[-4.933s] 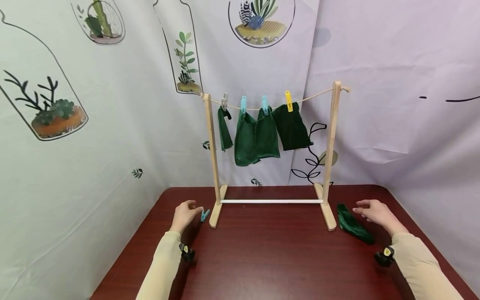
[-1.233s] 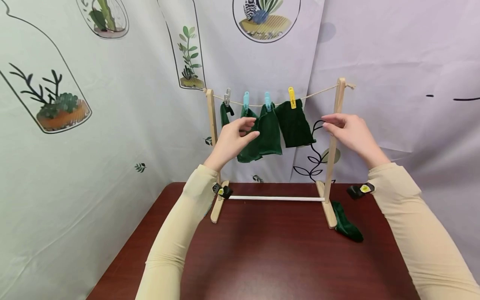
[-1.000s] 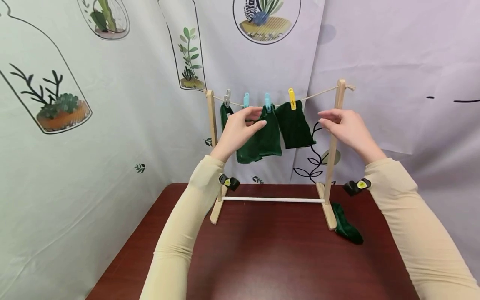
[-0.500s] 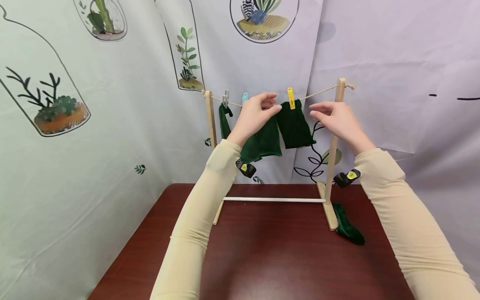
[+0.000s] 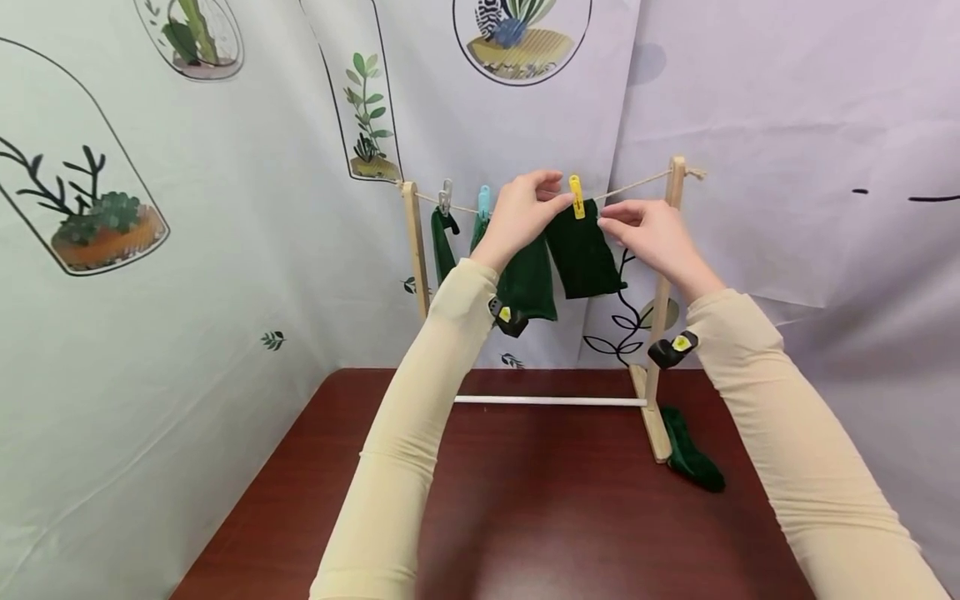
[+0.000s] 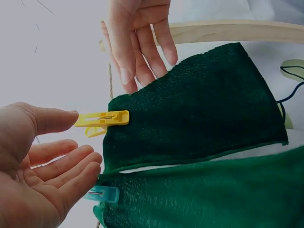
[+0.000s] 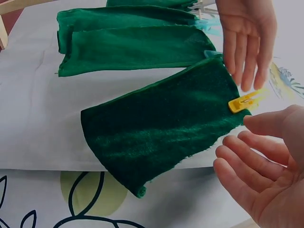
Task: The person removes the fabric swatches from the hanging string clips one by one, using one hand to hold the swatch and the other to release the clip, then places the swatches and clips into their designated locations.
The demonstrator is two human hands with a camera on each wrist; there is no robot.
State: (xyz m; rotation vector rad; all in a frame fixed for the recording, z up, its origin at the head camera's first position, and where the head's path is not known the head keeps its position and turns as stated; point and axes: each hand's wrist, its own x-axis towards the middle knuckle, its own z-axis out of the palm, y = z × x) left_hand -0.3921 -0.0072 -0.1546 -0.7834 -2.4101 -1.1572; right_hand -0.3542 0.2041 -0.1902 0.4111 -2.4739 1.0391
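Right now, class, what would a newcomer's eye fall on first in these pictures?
Probably the yellow clothespin, bright against the dark green cloth it holds on the cord. The left hand and right hand flank it closely. Next might come the sock-shaped green piece on the table, beside the rack's wooden foot.

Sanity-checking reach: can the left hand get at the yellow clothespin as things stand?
Likely yes: nothing shows between the left hand and the yellow clothespin; the thumb is right at the clothespin's outer end. The right hand sits on the opposite side, leaving that approach free.
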